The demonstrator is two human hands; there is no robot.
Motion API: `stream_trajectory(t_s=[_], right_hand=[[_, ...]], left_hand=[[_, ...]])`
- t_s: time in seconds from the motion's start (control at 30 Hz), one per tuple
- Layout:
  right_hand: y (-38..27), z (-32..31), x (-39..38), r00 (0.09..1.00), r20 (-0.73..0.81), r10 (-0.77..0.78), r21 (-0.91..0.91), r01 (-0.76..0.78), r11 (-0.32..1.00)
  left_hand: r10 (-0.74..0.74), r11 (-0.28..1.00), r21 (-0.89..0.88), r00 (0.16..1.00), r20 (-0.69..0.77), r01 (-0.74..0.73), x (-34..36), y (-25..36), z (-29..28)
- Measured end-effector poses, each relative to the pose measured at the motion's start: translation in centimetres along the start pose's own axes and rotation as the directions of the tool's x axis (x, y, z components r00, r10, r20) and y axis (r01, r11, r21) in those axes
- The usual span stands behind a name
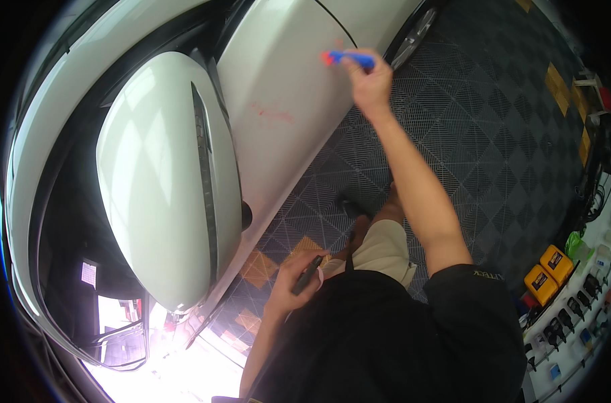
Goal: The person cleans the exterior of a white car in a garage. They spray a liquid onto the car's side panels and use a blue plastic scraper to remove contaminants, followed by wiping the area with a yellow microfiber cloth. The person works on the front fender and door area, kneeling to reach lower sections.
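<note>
My right hand [371, 84] is closed round a blue stick-like tool with a red end [354, 59], its outline smeared by motion. That red end is at the surface of the white car door [285, 74]; I cannot tell whether it touches. Faint red marks [276, 116] show lower on the same panel, with a fainter one just above the tool. My left hand [292, 285], low near my waist, is wrapped round a slim dark stick-shaped object [308, 275] whose kind I cannot make out. Between the hand and the car window bulges the white wing mirror [159, 174].
Grey ribbed floor tiles [480, 134] with some yellow ones [256, 269] lie under me. At right stands a bench with yellow cases [549, 274] and several dark tools [576, 307]. A car wheel [413, 37] is at the top. Bright glare fills the lower left.
</note>
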State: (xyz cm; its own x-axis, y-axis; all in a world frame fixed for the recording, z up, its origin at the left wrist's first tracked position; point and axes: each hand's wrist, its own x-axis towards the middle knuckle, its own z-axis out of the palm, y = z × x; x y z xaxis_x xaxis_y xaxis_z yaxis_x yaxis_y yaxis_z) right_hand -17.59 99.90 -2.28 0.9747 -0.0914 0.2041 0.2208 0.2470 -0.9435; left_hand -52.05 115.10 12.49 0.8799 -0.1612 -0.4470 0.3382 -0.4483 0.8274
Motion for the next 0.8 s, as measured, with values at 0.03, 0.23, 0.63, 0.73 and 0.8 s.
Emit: stream_trajectory(t_s=[0.03, 0.23, 0.63, 0.73, 0.8], right_hand=[[0.2, 0.9, -1.9, 0.998, 0.066, 0.019, -0.023, -0.017, 1.0], [0.2, -2.4, 0.1, 0.99, -0.12, 0.074, 0.1, -0.062, 0.993], [3.6, -3.7, -0.4, 0.987, -0.096, 0.131, 0.111, -0.12, 0.987], [4.6, -0.8, -7.0, 0.962, 0.237, 0.136, -0.078, -0.121, 0.99], [2.5, 0.3, -9.3, 0.941, 0.297, 0.16, -0.128, -0.126, 0.984]], left_hand=[[0.006, 1.0, 0.001, 1.0, 0.004, -0.006, 0.2, -0.2, 0.1], [0.024, 1.0, 0.001, 0.999, -0.036, -0.024, -0.4, -0.6, 0.9], [-0.038, 0.999, 0.033, 0.998, -0.056, 0.04, -0.6, -1.9, 0.2], [0.004, 1.0, 0.011, 0.995, -0.095, -0.003, -0.8, -2.6, 0.6], [-0.016, 1.0, -0.026, 0.993, -0.115, 0.014, -0.8, -2.0, 0.4]])
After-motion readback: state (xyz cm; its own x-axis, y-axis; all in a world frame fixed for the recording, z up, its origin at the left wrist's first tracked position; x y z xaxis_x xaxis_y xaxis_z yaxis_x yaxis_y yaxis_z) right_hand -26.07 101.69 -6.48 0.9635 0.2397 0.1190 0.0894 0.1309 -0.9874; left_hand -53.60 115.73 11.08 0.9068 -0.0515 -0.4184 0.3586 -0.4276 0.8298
